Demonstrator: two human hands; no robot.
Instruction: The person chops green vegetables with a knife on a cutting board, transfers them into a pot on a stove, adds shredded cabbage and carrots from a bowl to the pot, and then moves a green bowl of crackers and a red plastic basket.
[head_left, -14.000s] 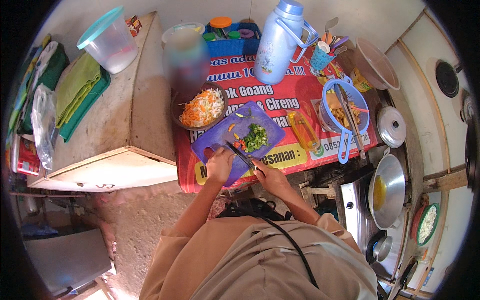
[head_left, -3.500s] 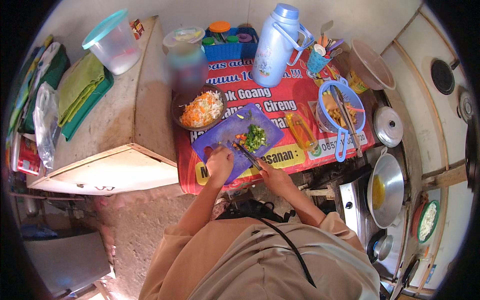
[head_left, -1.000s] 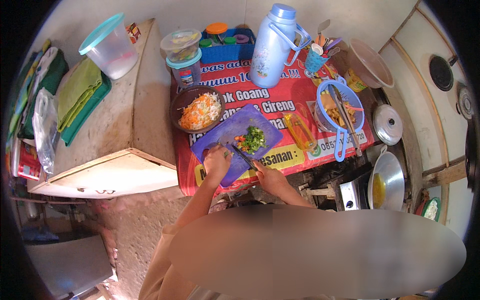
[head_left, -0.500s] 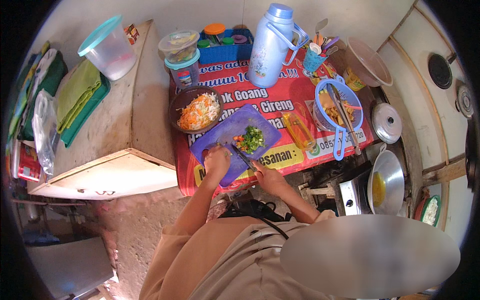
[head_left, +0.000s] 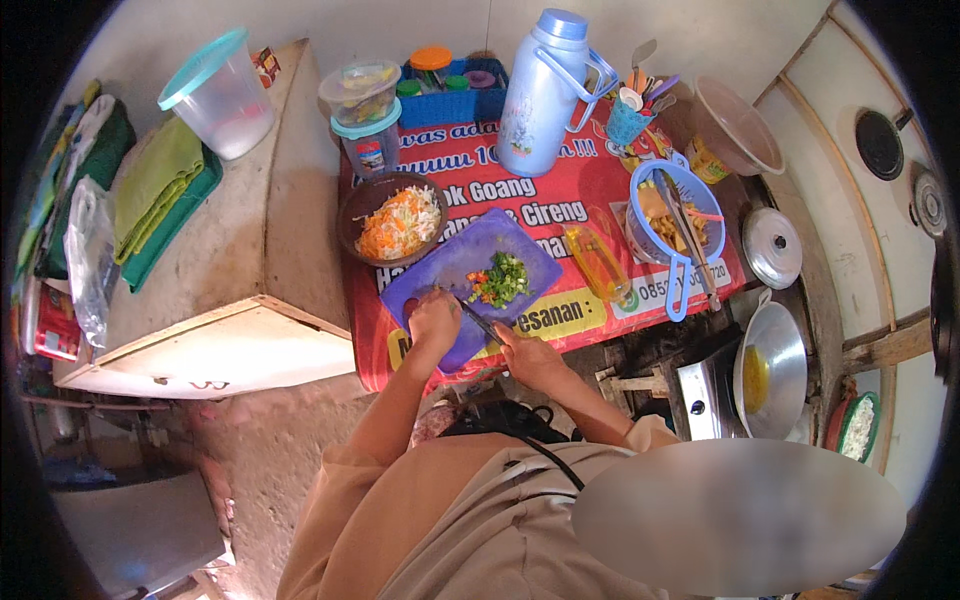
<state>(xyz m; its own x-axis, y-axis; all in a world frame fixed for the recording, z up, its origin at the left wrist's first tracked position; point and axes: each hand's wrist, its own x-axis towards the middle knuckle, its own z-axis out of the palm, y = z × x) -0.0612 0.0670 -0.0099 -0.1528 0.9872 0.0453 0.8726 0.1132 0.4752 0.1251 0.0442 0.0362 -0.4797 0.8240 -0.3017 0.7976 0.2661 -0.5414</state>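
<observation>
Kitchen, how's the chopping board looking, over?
Right hand holds knife. Left hand curled over purple board, contents unclear. Chopped greens on board; bowl of shreds close by.

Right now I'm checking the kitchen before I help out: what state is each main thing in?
Knife: in the right hand
Left hand: curled over the board, contents hidden
Greens: chopped, heaped
Bowl: holding shredded vegetables
Flask: upright, capped
Strainer: holding food, tongs across it
Cup: holding utensils
Wok: uncovered, yellow liquid inside
Pot lid: lying knob up
Green cloths: folded
</observation>
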